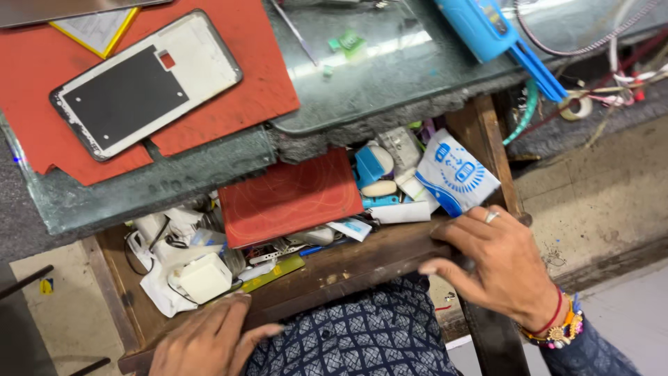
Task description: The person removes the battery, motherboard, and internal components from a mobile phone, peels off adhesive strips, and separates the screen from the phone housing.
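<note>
Head view: both hands, left (209, 341) and right (504, 268), gripped open wooden drawer (348, 268) front at lower frame (cluttered); next needed an even push or pull.

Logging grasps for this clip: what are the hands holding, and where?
Both the left hand and right hand grip the wooden drawer by its front edge.
</note>
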